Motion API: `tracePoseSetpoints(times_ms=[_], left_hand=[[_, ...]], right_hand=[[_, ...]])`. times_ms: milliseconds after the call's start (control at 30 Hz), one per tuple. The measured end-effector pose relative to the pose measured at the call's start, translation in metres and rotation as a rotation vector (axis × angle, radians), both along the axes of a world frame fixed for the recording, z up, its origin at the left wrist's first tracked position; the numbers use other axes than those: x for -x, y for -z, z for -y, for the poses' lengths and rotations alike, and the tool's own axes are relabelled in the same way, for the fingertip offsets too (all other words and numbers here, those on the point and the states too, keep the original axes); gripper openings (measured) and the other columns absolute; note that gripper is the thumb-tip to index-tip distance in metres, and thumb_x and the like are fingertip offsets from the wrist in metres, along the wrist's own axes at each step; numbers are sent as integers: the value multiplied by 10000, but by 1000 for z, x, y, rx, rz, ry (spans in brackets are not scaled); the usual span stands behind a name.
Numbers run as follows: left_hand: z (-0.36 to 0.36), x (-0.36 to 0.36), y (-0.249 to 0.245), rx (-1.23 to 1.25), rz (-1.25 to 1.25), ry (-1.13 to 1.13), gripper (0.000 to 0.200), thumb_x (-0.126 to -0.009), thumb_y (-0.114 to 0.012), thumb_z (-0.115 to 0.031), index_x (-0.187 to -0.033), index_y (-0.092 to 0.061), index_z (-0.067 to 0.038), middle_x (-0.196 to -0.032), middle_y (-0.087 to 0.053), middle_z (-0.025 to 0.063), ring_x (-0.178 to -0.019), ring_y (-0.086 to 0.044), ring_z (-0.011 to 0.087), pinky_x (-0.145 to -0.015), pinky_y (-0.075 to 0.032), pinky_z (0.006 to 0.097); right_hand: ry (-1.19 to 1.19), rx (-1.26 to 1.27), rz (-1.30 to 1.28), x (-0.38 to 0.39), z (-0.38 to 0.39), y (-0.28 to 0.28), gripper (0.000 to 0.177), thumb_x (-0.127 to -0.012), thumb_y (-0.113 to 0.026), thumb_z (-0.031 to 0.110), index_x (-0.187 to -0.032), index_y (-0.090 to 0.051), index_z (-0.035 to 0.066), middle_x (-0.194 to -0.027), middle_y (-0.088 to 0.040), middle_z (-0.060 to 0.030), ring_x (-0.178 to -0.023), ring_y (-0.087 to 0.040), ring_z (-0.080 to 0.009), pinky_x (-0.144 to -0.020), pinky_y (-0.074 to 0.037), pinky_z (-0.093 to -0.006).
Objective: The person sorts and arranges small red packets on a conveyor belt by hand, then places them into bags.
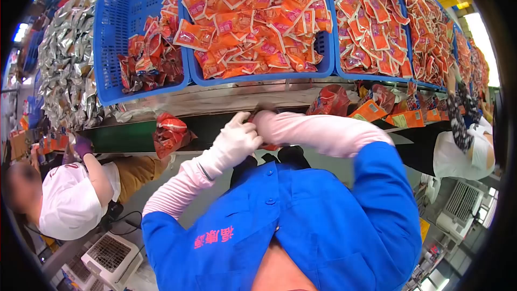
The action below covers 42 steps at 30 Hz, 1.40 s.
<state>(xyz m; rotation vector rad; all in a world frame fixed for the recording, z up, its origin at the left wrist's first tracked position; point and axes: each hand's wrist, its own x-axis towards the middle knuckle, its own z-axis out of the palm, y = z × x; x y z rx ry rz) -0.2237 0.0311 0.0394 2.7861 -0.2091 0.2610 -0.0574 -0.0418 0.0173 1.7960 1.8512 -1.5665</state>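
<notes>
My left hand (239, 136), in a white glove, is over the dark green conveyor belt (124, 136) with its fingers curled in. Against its fingertips is my right hand (263, 122), smeared by motion, so its fingers do not show clearly. A bit of red packaging (270, 147) peeks out below the two hands, most of it hidden. On the belt to the left stands a red printed bag (171, 133), its top crumpled. Another red bag (329, 101) is just beyond my right forearm.
Blue baskets with orange sachets (253, 21) line the far side; the left basket (116, 27) has a few darker red packets (153, 56). Silver pouches (64, 54) are piled at far left. Co-workers (75, 199) stand on both sides. Orange-red bags (404, 118) lie along the belt at right.
</notes>
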Motion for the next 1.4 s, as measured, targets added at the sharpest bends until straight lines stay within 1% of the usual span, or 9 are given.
tracePoseSetpoints(times_ms=[233,333,400,500,567,833,967,1167,1400], left_hand=[[-20,17,-14,-12,-275,-26,142,-735,-767,-251,-777,-702,-132,-725,-665,49,-813,-676,240,-962,-490,465],[-39,-5,-54,254,-295,-204,221,-782,-805,-296,-886,-745,-111,-860,-713,107,-880,-681,312,-870,-506,460],[-54,-33,-43,251,-49,-507,227,-822,-783,-282,-928,-730,-88,-929,-708,146,-891,-669,355,-812,-516,486],[-90,-83,10,69,-93,-757,235,-887,-728,-259,-1032,-706,-75,-1042,-705,179,-965,-670,403,-839,-526,499],[-103,-105,34,12,-486,-816,257,-909,-704,-271,-1056,-707,-61,-1110,-705,190,-1037,-672,406,-885,-535,487],[-30,-66,-64,845,156,-488,302,-824,-555,162,-1043,-676,-7,-1078,-708,136,-1002,-693,282,-919,-548,343],[25,-79,-11,310,24,-319,221,-792,-634,32,-998,-675,-37,-1050,-717,152,-1004,-696,319,-903,-558,401],[20,-36,-13,129,-64,-166,393,-756,-775,-281,-1058,-707,-39,-975,-709,120,-1027,-672,279,-1046,-455,439],[14,15,0,-94,-4,-211,112,-728,-668,-154,-812,-720,-102,-832,-714,25,-917,-694,190,-1033,-504,530]], right_hand=[[-82,-501,-219,40,-2,126,322,-900,-641,333,-1076,-752,88,-1002,-757,-147,-825,-737,-269,-788,-593,-411],[211,-112,-77,-73,-3,-118,327,-861,-643,242,-1161,-758,179,-1036,-758,-139,-891,-741,-299,-851,-588,-415],[890,-717,271,-168,35,-50,271,-864,-664,222,-1097,-754,118,-1020,-757,-155,-956,-729,-359,-882,-580,-440],[919,-105,935,-304,75,-10,438,-864,-733,330,-1185,-682,37,-1104,-720,-266,-1065,-709,-372,-945,-560,-464],[779,-345,1258,-335,96,76,425,-850,-763,322,-1159,-669,47,-1087,-726,-257,-1050,-706,-400,-925,-562,-483],[830,-387,769,-335,119,17,507,-834,-821,276,-1305,-686,148,-1088,-747,-186,-1002,-736,-311,-877,-562,-410],[1386,-765,-286,-265,102,-45,364,-912,-747,115,-1272,-706,75,-1062,-768,-73,-963,-729,-152,-818,-578,-305],[846,-487,-1069,-96,31,-55,224,-891,-752,80,-1108,-719,35,-977,-771,-46,-929,-732,-157,-814,-594,-340],[-223,58,230,0,-11,-50,241,-902,-635,299,-1003,-776,131,-964,-767,-130,-913,-739,-307,-825,-576,-426]])
